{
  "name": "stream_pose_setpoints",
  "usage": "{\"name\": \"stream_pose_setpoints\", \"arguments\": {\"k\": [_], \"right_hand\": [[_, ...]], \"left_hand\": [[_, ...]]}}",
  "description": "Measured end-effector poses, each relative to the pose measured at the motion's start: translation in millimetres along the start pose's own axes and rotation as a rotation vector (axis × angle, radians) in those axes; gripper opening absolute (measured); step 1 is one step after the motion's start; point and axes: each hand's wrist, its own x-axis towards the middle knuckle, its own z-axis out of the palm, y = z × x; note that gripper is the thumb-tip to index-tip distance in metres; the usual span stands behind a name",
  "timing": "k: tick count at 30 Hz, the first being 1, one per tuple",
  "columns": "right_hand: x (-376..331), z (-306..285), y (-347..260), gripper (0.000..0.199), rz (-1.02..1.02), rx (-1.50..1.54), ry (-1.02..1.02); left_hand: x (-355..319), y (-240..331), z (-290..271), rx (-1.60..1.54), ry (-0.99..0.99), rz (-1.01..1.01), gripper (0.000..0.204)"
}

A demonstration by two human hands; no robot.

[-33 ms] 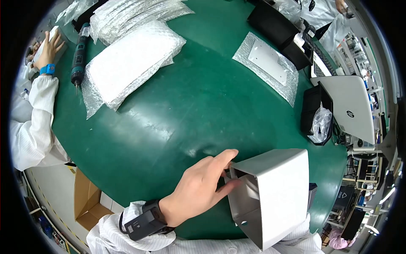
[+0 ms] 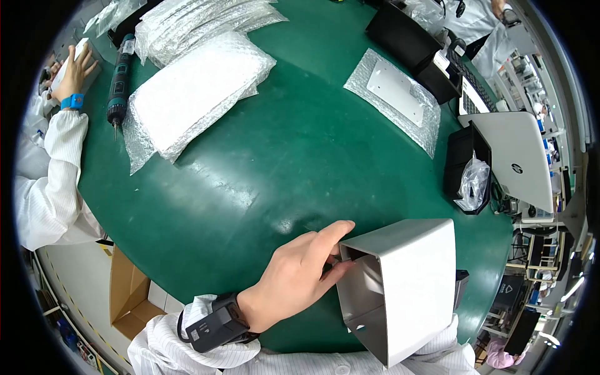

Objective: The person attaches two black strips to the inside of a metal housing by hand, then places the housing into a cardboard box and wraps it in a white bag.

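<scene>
A light grey, angular metal housing (image 2: 420, 284) is held up close to me at the lower right, its open end facing left. My left hand (image 2: 297, 272) is at that open end. Its thumb reaches over the edge into the opening, the index finger stretches along the upper corner, and the other fingers are partly hidden, closed about the edge. A round hole shows low in the inner wall. My right hand is hidden behind the housing; only its white sleeve (image 2: 440, 340) and a black device (image 2: 461, 287) beside the housing show.
On the green table (image 2: 300, 156) lie a bubble-wrapped stack (image 2: 194, 94), an electric screwdriver (image 2: 119, 87) and a white plate on bubble wrap (image 2: 397, 90). At right stand black bins (image 2: 450, 169) and a laptop (image 2: 515, 156). A co-worker's hand (image 2: 72, 78) is at far left.
My left thumb has moved slightly up and closer to the index finger at the housing's edge. The housing has barely moved.
</scene>
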Motion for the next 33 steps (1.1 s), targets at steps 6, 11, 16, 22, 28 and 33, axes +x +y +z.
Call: {"name": "stream_pose_setpoints", "arguments": {"k": [6,11,16,22,28,33], "right_hand": [[-6.2,43.8,-23.0,0.018,-0.35,-0.418,-0.205],[-9.5,44.5,-34.1,0.028,-0.387,-0.794,-0.413],[-9.1,18.6,-30.4,0.059,-0.292,-0.932,-0.568],[-0.8,10.4,-27.0,0.058,-0.287,-1.056,-0.718],[3.0,-8.2,-8.3,0.064,-0.082,-0.563,-0.656],[-3.4,44.6,-26.4,0.025,-0.149,-0.501,-0.344]], "left_hand": [[-7.6,-5.8,0.3,0.056,0.008,0.027,0.052],[-17.0,-0.9,-10.8,0.151,0.107,0.074,0.052],[-27.4,-0.6,-21.0,0.362,0.13,0.441,0.035],[-16.7,6.4,-15.5,0.416,0.155,0.638,0.029],[-10.3,6.8,-14.0,0.502,0.155,0.657,0.025],[-10.3,4.6,-14.9,0.524,0.143,0.623,0.024]]}}
